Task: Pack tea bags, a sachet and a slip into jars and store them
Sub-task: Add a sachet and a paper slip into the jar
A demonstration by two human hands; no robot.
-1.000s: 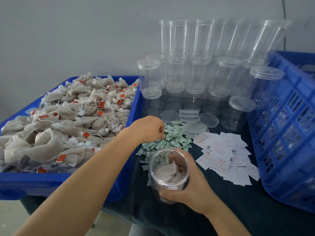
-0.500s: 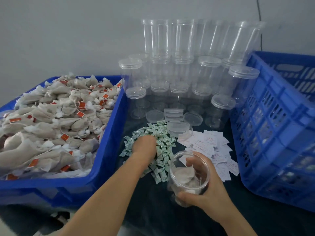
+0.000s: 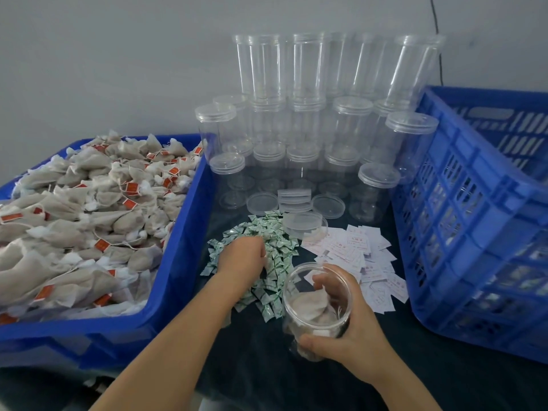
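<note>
Here, left hand [image 3: 241,259] atop sachets [image 3: 274,232], beside right-held jar [image 3: 317,307].

I see a grey wall [image 3: 118,54] behind, w/ a thin black cable [image 3: 438,40] hanging at its right; dark cloth [image 3: 267,366] covers the table.
</note>
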